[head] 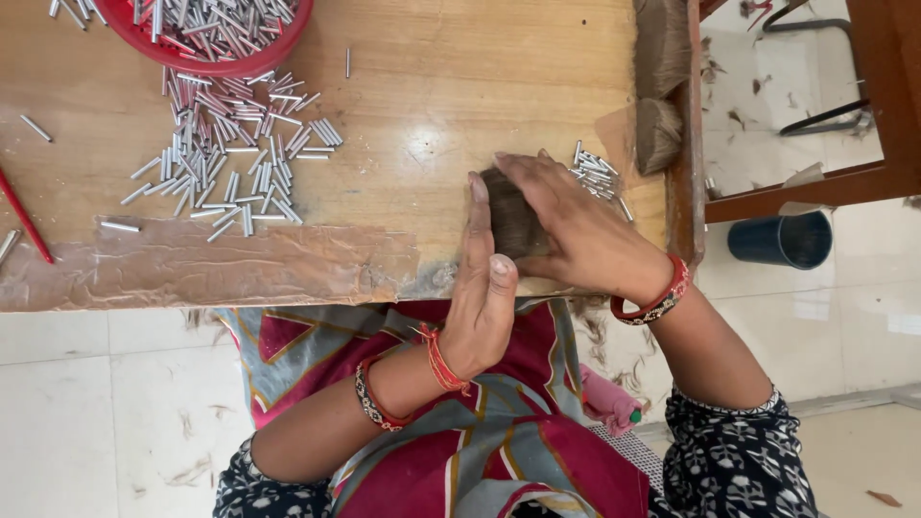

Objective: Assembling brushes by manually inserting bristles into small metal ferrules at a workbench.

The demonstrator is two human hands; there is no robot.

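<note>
While pressed btwn both hands, brown bristle tuft (pixel 513 223) looks dense, fuzzy.

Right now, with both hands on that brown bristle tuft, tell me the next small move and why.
Probably press the palms closer and square the tuft against the table. The left hand stands edge-on at its side and the right hand covers its top, so it looks cupped, not pinched. Loose fibres trail off the table edge.

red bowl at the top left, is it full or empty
Holding plenty, though the level is unclear. The red bowl is packed with small silver metal tubes, but the frame cuts off its top. More loose tubes lie scattered on the wooden table below it.
</note>
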